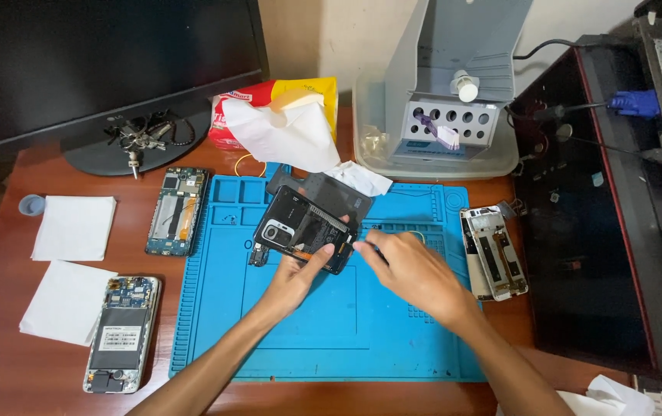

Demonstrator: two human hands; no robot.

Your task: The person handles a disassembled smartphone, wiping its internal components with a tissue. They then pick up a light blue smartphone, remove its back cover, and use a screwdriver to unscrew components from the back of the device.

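Left hand (294, 279): reaching up from the lower edge, fingers narrowly closed and pinching the lower edge of the black phone, thumb lying on its upper face.
Right hand (414, 271): coming in from the lower right, fingers curled close together, fingertips (362, 245) touching the phone's right edge; whether they are gripping a small tool cannot be told.
Black phone (306, 229): opened, back facing up with the camera block showing, being held tilted just above the upper middle of the blue work mat (300, 339).
Dark back cover (323, 192): lying just behind the phone, partly under it.
Left of mat: two opened phones, one (178, 210) near the mat's top corner, one (121, 333) lower down, beside white paper sheets (73, 226).
Right of mat: a white opened phone (493, 252), lying at the mat's edge.
Rear of table: monitor stand carrying keys (140, 135), crumpled white tissue (292, 135), clear plastic tub (369, 146).
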